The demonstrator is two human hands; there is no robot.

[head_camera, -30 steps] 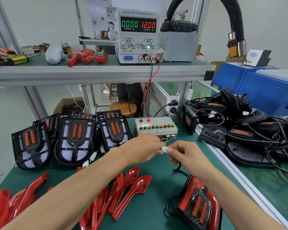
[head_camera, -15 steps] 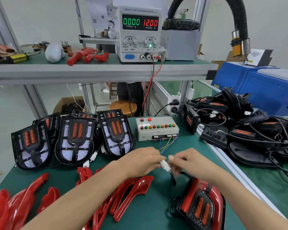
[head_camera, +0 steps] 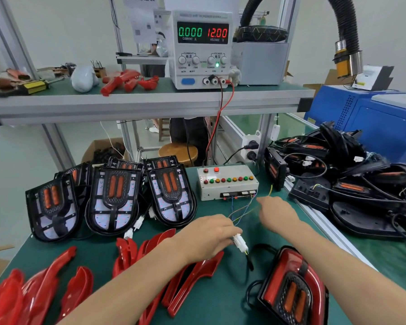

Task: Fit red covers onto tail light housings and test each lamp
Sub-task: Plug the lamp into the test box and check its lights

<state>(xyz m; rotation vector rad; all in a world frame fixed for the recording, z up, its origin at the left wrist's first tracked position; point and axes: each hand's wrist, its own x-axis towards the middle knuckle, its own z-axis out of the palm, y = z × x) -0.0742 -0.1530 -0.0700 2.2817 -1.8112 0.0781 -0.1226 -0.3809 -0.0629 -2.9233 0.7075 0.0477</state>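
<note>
A tail light with its red cover fitted [head_camera: 293, 289] lies at the near right of the green mat, its black cable running up to a white connector [head_camera: 240, 245]. My left hand [head_camera: 209, 235] pinches that connector, which is joined to thin coloured wires from the test box [head_camera: 227, 184]. My right hand [head_camera: 277, 214] is off the connector and reaches toward the test box, fingers loosely curled, holding nothing I can see. Loose red covers [head_camera: 192, 273] lie under my left forearm and at the near left.
Several uncovered black housings [head_camera: 113, 198] lean at the back left. A power supply [head_camera: 202, 45] on the shelf reads 0.000 A and 12.00 V. A heap of black lamps and cables [head_camera: 352, 184] fills the right bench, beyond an aluminium rail [head_camera: 319, 221].
The two connector halves came together. My right hand let go and moved up and right toward the test box. My left hand stayed on the connector, lower on the mat.
</note>
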